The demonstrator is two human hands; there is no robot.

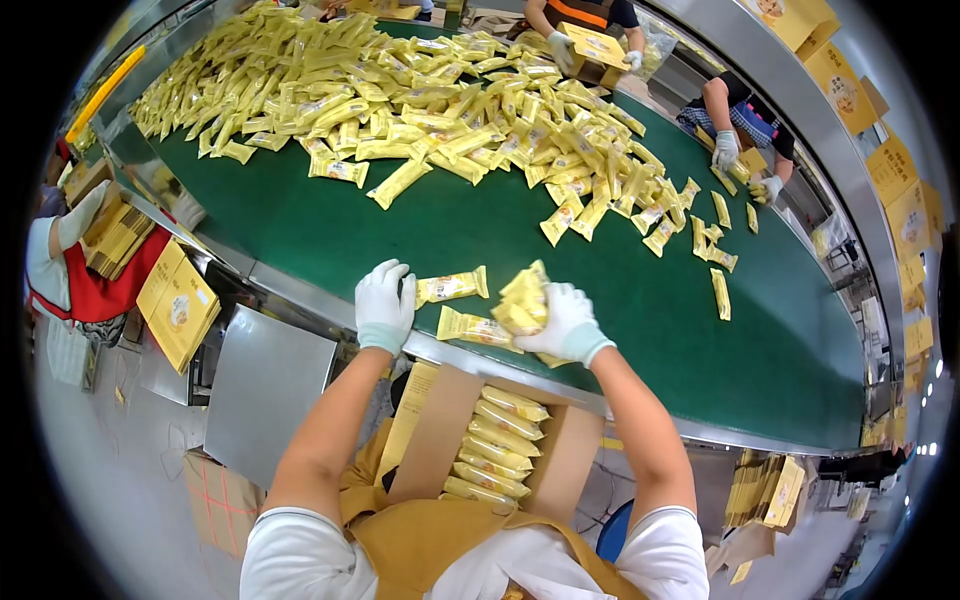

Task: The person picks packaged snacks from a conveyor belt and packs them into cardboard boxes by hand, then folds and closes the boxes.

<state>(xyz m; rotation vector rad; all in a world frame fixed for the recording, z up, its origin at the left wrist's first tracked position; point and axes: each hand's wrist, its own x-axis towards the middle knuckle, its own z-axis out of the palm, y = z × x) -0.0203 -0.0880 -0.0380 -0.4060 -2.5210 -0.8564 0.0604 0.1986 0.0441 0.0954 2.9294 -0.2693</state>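
Note:
My left hand, in a white glove, rests on the green belt with its fingers apart. Its thumb side is beside the end of a yellow wrapped packet; whether it touches is unclear. In a matching glove, my right hand is closed around a few yellow packets, standing on the belt. Another yellow packet lies between my hands, and one more shows partly under the right hand. Below, close to my body, an open cardboard box holds a row of several yellow packets.
A large heap of yellow packets covers the far belt. Across it, one person's gloved hands hold a yellow box; another person's hands handle packets. Flat yellow cartons and a metal table stand at left.

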